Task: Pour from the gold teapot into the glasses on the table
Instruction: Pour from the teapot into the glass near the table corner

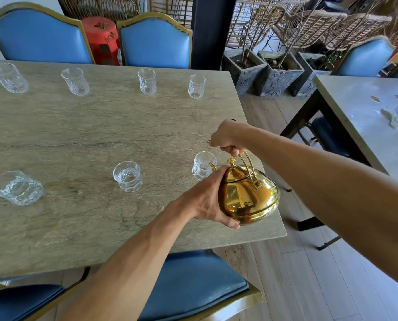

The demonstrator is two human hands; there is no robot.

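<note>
Both forearms reach over the table [77, 135], right hand [227, 139] gripping the handle and left hand [207, 200] wrapped round the belly of the tilted gold teapot [248, 195], spout at the nearest glass [203, 165]; six other glasses [127, 176], left and beyond, seemingly await pouring.

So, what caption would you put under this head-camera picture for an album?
Right hand holds the gold teapot by its handle, left hand steadying its side, spout at the nearest glass.
</note>
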